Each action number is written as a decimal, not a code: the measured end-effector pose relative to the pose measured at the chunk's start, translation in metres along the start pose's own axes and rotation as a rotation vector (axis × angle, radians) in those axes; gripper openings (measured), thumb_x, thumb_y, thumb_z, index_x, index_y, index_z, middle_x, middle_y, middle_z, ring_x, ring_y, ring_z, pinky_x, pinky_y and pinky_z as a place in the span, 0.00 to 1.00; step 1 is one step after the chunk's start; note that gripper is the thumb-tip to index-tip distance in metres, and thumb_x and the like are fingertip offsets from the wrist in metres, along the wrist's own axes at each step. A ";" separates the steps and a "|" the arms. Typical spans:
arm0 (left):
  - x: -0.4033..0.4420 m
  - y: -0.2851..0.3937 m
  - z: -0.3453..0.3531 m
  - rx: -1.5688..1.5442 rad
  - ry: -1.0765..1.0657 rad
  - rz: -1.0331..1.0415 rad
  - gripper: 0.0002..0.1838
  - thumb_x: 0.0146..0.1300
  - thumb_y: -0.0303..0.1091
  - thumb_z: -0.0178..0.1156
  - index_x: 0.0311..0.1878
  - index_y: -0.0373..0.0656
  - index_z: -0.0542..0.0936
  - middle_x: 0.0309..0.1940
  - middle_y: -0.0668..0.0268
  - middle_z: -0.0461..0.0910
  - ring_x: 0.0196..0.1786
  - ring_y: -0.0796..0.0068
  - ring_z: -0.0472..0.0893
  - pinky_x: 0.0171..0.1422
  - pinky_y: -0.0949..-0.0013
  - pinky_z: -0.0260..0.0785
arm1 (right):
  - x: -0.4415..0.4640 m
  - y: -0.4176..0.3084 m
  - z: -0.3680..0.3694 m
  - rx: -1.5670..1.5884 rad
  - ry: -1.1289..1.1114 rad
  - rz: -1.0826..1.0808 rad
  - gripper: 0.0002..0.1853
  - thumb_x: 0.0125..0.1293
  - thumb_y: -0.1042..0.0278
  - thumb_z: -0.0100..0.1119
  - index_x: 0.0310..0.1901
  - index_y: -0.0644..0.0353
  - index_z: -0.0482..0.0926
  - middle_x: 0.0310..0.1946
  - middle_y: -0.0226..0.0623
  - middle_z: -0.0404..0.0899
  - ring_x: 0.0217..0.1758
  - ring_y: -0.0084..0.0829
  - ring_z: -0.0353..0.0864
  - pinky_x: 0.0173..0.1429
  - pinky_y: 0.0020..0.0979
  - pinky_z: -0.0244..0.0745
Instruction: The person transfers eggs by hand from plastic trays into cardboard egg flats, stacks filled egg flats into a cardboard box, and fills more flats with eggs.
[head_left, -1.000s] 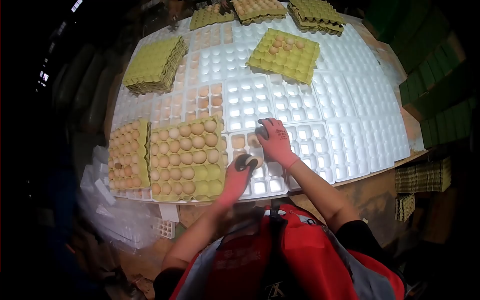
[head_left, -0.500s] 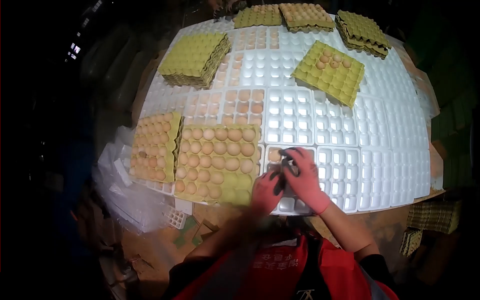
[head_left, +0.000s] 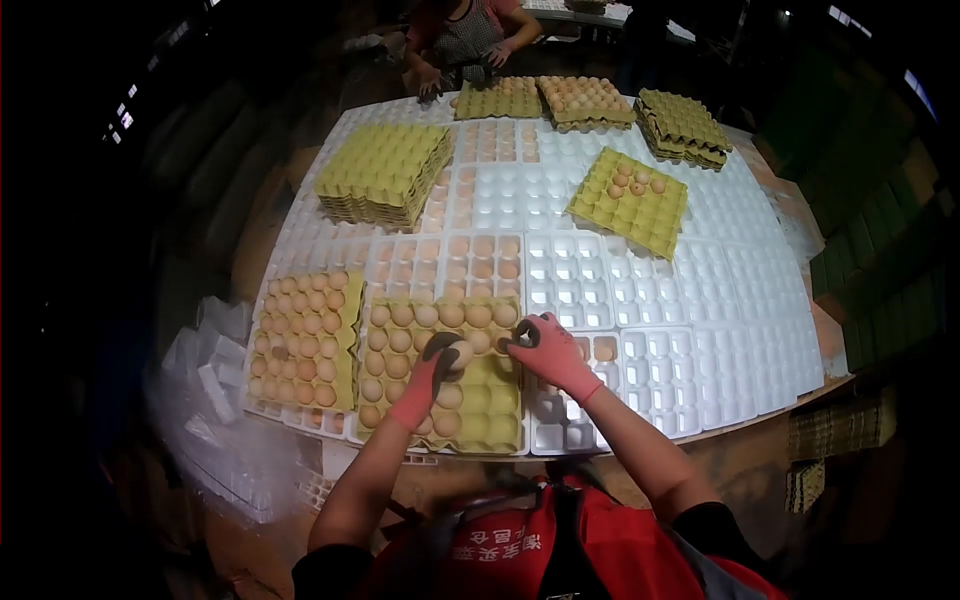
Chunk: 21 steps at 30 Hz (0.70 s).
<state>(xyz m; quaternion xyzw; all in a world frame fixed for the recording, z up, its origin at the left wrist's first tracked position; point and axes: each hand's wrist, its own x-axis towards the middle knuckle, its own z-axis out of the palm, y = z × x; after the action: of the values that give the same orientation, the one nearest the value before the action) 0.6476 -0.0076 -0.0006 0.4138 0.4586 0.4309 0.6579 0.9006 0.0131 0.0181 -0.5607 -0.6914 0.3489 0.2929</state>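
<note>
While pink-and-black-gloved left hand grasps pale-brown oval egg at yellow-green moulded-pulp tray, light fingertip pressure seems best; whether right hand grips anything, can't tell.

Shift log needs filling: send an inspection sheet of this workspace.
Surface: table, mostly covered by white trays, some cells holding eggs.
Job's things: held egg above a yellow-green tray, partly filled, bare cells toward its lower right.
Clutter: clear plastic beside the table's left side.
Hands: left hand, gloved, grips the held egg; right hand, gloved, at the yellow-green tray's right edge, grip unclear.
Cables: nothing seen.
Surroundings: another person across the table; dark margins hide detail.
</note>
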 end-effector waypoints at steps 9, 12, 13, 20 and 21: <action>0.027 0.024 0.027 1.242 0.057 0.669 0.17 0.61 0.39 0.66 0.50 0.41 0.79 0.38 0.56 0.81 0.40 0.54 0.81 0.45 0.56 0.74 | 0.019 -0.006 -0.031 0.852 -0.010 0.266 0.32 0.58 0.66 0.65 0.66 0.58 0.72 0.46 0.43 0.79 0.41 0.31 0.84 0.42 0.30 0.80; 0.035 0.031 0.016 1.085 -0.043 0.536 0.20 0.61 0.39 0.66 0.53 0.41 0.77 0.35 0.60 0.80 0.38 0.57 0.81 0.43 0.56 0.74 | 0.036 -0.023 -0.038 0.388 -0.058 0.122 0.31 0.59 0.69 0.63 0.67 0.53 0.71 0.57 0.38 0.74 0.49 0.31 0.83 0.45 0.31 0.81; 0.039 0.031 0.013 1.034 -0.082 0.495 0.21 0.61 0.40 0.66 0.54 0.42 0.76 0.34 0.61 0.79 0.37 0.58 0.81 0.43 0.56 0.74 | 0.050 -0.003 -0.013 -0.145 0.041 -0.084 0.30 0.57 0.67 0.64 0.64 0.51 0.74 0.62 0.45 0.70 0.56 0.40 0.81 0.52 0.38 0.81; 0.075 0.044 0.003 1.286 -0.090 0.482 0.26 0.56 0.36 0.70 0.61 0.49 0.80 0.67 0.56 0.69 0.60 0.55 0.72 0.61 0.59 0.72 | 0.037 -0.026 -0.014 -0.353 0.240 -0.125 0.15 0.60 0.59 0.68 0.43 0.60 0.84 0.54 0.46 0.76 0.49 0.42 0.80 0.44 0.37 0.79; 0.064 0.064 0.027 1.554 -0.075 0.435 0.25 0.53 0.39 0.72 0.55 0.47 0.83 0.68 0.55 0.69 0.62 0.51 0.70 0.64 0.57 0.71 | 0.018 -0.028 -0.035 -0.085 0.344 -0.015 0.15 0.62 0.60 0.67 0.44 0.62 0.85 0.48 0.42 0.80 0.44 0.35 0.82 0.41 0.32 0.79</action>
<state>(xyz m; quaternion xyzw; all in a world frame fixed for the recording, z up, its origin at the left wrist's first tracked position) 0.6748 0.0677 0.0500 0.8469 0.5141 0.0933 0.0987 0.9090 0.0325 0.0614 -0.6187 -0.6496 0.2162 0.3854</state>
